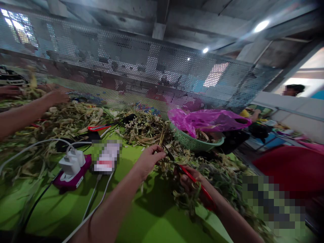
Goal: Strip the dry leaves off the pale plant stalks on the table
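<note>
Prob. at the step of working dried plants (145,130) w/ a red-handled tool (195,182): R grip (186,182)'s wrapped round it, dark tip just beside my L grip (150,158), thumb & finger pinched, can't tell on what. Plants lie heaped on the green surface (157,216) nr the basket (187,142); next move prob. calls for keeping L grip clear of that tip.

Bare forearms (115,199) extended forward, left grip (150,160) pinched, right grip (195,174) curled.
</note>
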